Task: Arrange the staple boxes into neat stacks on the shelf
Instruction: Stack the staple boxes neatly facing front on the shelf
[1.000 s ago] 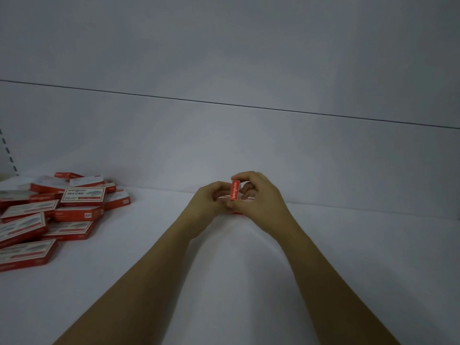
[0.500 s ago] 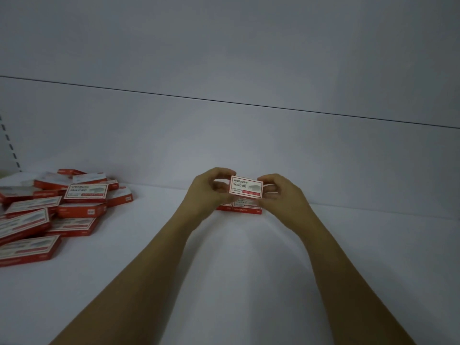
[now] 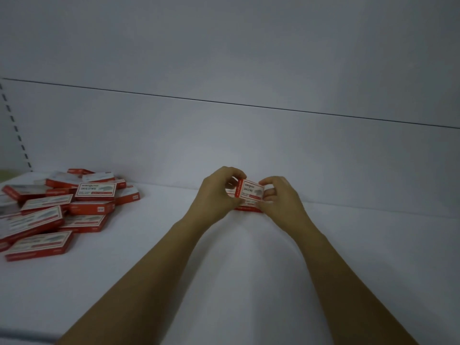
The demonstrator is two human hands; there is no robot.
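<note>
Both hands meet near the back of the white shelf (image 3: 373, 245). The left hand (image 3: 215, 195) and the right hand (image 3: 280, 196) each pinch an end of one red-and-white staple box (image 3: 250, 191) between curled fingers and thumb. The box is tilted, label up, with its red short edge toward the left hand. It sits just above a small stack (image 3: 247, 208) of the same boxes, which lies flat on the shelf close to the back panel (image 3: 224, 145). How many boxes are in that stack cannot be told.

A loose pile (image 3: 62, 207) of boxes sprawls at the far left, overlapping at mixed angles, well apart from the hands and near the slotted upright (image 3: 15, 125). Bare shelf runs between pile and stack, and widely to the right.
</note>
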